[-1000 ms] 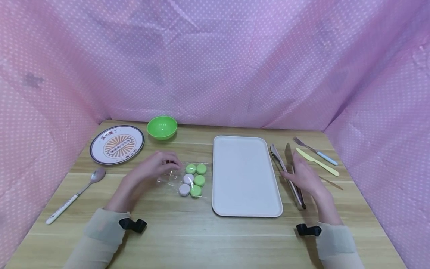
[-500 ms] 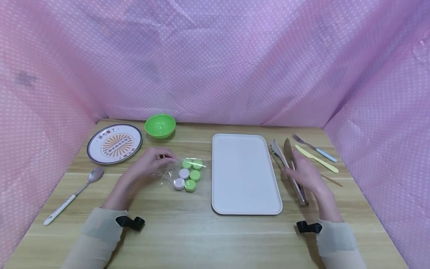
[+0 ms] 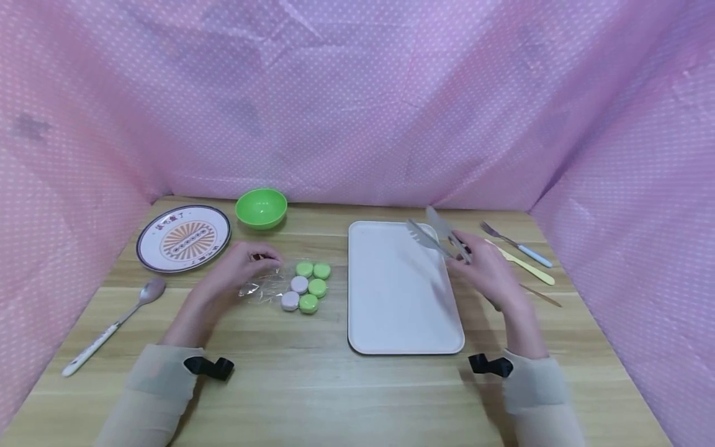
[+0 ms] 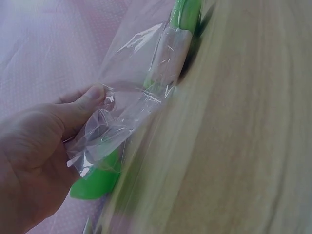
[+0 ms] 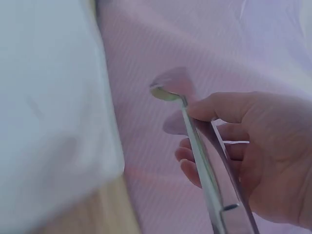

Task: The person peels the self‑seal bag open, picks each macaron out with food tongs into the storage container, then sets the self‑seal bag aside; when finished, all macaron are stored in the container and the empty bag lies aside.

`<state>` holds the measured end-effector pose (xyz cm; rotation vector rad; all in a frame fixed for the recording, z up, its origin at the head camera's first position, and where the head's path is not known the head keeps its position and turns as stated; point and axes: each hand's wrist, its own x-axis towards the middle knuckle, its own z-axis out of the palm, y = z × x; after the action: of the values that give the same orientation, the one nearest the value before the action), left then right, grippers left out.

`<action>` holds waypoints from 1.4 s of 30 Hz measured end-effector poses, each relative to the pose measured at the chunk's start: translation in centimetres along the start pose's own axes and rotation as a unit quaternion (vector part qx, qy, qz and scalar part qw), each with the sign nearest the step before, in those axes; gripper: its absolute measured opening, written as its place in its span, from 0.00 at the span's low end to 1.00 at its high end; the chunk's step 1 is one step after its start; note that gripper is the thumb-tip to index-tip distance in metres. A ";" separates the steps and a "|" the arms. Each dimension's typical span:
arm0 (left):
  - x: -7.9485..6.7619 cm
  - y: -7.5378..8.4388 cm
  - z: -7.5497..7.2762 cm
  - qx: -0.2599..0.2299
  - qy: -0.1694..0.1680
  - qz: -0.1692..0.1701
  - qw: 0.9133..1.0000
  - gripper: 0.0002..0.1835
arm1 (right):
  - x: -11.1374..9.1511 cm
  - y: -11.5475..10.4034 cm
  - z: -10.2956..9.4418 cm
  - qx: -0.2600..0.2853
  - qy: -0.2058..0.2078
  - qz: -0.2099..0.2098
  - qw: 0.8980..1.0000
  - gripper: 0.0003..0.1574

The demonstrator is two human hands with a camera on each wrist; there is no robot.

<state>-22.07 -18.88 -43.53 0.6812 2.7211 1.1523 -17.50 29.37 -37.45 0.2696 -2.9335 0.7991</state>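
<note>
Head view: right hand (image 3: 486, 270) grips the tongs (image 3: 427, 237), held over the upper right corner of the white tray (image 3: 391, 298), tips apart with nothing between them; left hand (image 3: 246, 267) pinches the loose end of a clear plastic bag (image 3: 265, 288); the hands are well apart, most of the tray between them.

Progress, as judged: early stage; done, tongs in hand and off the table (image 3: 313, 385), bag held at one end; left, any handling of the six macarons (image 3: 301, 285) (four green, two pale lavender), which appear to lie inside the bag, untouched by the tongs; whether the bag's mouth is open, cannot tell.

Position: macarons lie in three rows of two, just to the right of the left hand, near the tray's left edge but apart from it; right hand and tongs are at the tray's other side, well apart from them; left wrist view shows thumb and fingers pinched on the bag alone, macarons beyond, none touched directly.
</note>
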 end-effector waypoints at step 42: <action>-0.2 -0.6 -0.5 -0.066 -0.028 -0.105 0.992 0.13 | 1.2 -9.8 4.8 -0.033 -0.166 -0.185 0.968 0.13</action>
<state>-22.26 -19.63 -43.60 0.3917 2.5666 1.2280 -16.95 18.42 -36.62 1.0010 -3.0461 0.6518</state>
